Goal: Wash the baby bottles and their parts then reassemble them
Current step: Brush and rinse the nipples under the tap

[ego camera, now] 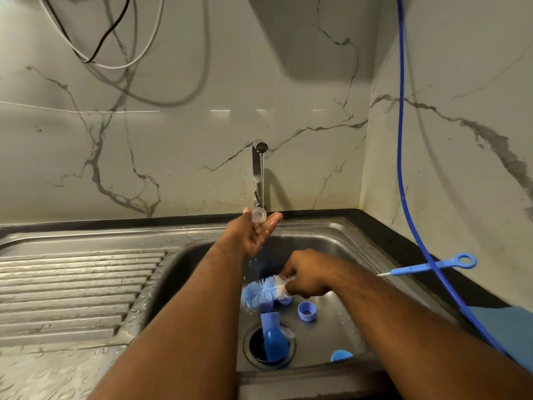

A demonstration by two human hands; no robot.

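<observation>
I was only mid-wash, with nothing reassembled: my flat-fingered left hand carried a small clear plastic bottle part under the running steel tap, my right hand gripped the blue-and-white bristle brush, and a blue plastic screw ring and blue domed cap lay in the stainless steel sink.

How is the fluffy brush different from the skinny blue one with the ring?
The fluffy brush has thick blue and white bristles; the skinny brush is thin, with a white tip. The right hand grips the fluffy brush over the sink; the skinny brush lies untouched at the sink's edge. Both are partly blue.
</observation>
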